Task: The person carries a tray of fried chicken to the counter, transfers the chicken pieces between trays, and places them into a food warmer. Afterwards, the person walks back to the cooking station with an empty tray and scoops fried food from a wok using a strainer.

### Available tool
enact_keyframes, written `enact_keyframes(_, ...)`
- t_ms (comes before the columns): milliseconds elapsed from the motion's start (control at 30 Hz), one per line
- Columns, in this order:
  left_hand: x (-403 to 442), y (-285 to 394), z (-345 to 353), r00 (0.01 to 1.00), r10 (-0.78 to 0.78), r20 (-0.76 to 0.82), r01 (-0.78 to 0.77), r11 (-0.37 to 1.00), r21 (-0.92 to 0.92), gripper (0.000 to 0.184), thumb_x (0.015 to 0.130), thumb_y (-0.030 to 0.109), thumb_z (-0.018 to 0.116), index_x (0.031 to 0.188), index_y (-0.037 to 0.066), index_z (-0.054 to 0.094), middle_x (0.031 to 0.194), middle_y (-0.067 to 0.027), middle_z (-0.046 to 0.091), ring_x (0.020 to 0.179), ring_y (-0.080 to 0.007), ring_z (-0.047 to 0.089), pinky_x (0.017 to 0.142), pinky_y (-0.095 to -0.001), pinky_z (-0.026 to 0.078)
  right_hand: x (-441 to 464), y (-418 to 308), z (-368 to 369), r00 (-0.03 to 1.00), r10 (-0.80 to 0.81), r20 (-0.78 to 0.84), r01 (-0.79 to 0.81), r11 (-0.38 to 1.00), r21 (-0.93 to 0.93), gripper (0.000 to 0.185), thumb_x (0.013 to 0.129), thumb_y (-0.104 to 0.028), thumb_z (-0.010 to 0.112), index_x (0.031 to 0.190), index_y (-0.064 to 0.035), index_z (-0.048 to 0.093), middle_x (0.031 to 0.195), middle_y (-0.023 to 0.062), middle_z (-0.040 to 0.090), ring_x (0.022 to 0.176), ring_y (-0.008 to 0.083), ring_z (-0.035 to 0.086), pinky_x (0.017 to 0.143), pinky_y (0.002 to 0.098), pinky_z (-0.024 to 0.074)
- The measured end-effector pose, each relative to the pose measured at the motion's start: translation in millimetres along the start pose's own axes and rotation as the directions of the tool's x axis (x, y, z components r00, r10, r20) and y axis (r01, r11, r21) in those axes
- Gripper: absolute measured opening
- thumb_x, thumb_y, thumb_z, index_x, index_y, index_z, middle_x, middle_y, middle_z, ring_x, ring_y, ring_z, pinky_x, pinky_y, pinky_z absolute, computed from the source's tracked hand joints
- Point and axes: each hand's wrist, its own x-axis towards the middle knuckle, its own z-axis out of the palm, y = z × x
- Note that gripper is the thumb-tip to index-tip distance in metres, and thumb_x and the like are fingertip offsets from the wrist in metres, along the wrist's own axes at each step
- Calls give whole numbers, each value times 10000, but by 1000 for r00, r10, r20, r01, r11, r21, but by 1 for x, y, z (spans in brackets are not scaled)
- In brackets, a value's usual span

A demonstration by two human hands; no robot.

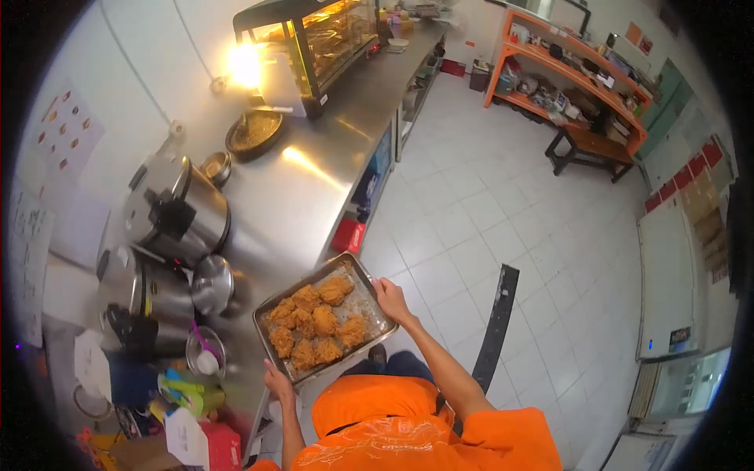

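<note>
A rectangular metal tray (369,304) holds several pieces of brown fried chicken (325,320) on a crumb-covered bottom. My right hand (390,301) grips the tray's right edge, with the fingers partly hidden by the rim. At the lower left corner, my left hand (276,381) is closed on the rim. The tray is in front of my orange shirt, beside the steel counter (267,204), and its left part overlaps the counter edge in view.
Two large cookers (177,206) stand by the wall, near a steel lid (213,286) and a bowl with a purple-handled utensil. A lit display cabinet (314,47) stands farther along. Orange shelves (577,63) and a wooden bench (593,145) are across the tiled floor.
</note>
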Motion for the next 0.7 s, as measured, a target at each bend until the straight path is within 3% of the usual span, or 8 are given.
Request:
enact_keyframes(67, 35, 43, 50, 998, -17, 61, 16, 1000, 12, 731, 1003, 541, 374, 864, -142, 596, 747, -205, 586, 708, -333, 522, 706, -440, 412, 77, -7, -4, 998, 49, 30, -51, 996, 74, 447, 981, -412, 470, 864, 6, 573, 766, 253, 605, 747, 455, 577, 650, 459, 433)
enact_keyframes(133, 61, 84, 106, 999, -47, 28, 47, 999, -10, 721, 1006, 530, 372, 923, -143, 618, 768, -213, 597, 717, -341, 526, 724, -448, 417, 161, -3, -3, 998, 22, 60, -24, 999, 43, 464, 984, -424, 456, 856, 6, 570, 770, 253, 609, 761, 457, 582, 658, 467, 433)
enact_keyframes(233, 103, 110, 188, 990, -123, 65, 110, 980, 167, 704, 1013, 513, 367, 1016, -138, 634, 786, -203, 616, 729, -338, 541, 750, -440, 427, 278, 7, 12, 992, -47, 119, 50, 998, -22, 485, 989, -443, 431, 860, 3, 571, 781, 255, 615, 784, 461, 587, 681, 485, 437)
enact_keyframes(300, 121, 109, 249, 993, 23, -119, -18, 999, 44, 694, 1017, 504, 366, 910, -125, 639, 723, -189, 592, 684, -329, 518, 705, -449, 411, 360, 15, 22, 975, -143, 172, 160, 983, -88, 475, 993, -442, 409, 898, -9, 579, 818, 265, 621, 828, 479, 584, 731, 516, 447)
enact_keyframes(400, 127, 148, 307, 957, -81, -278, 86, 996, 3, 688, 1017, 501, 373, 703, -86, 547, 592, -131, 482, 588, -285, 432, 617, -458, 353, 453, -5, 29, 935, -133, 329, 189, 972, -143, 421, 986, -396, 449, 915, -8, 595, 842, 270, 628, 857, 453, 604, 718, 476, 465)
enact_keyframes(433, 114, 202, 306, 974, -112, -196, 106, 993, -44, 646, 1020, 481, 392, 639, -39, 433, 556, -87, 362, 552, -232, 338, 552, -445, 284, 483, -12, 32, 914, -139, 382, 245, 938, -246, 421, 991, -390, 437, 929, -9, 605, 876, 267, 637, 873, 451, 608, 735, 483, 472)
enact_keyframes(600, 142, 249, 392, 930, -189, -316, 160, 980, -116, 614, 1024, 444, 414, 651, -43, 442, 544, -64, 308, 537, -199, 305, 519, -428, 272, 615, -51, 51, 783, -336, 523, 575, 712, -403, 378, 983, -350, 449, 955, -28, 647, 889, 227, 650, 856, 425, 622, 798, 493, 493)
enact_keyframes(700, 159, 269, 425, 924, -231, -306, 197, 970, -140, 603, 1023, 425, 429, 686, -72, 482, 542, -110, 384, 547, -204, 357, 525, -421, 315, 671, -104, 77, 661, -547, 514, 716, 665, -213, 305, 968, -280, 467, 973, -7, 604, 912, 232, 602, 867, 406, 576, 777, 487, 484)
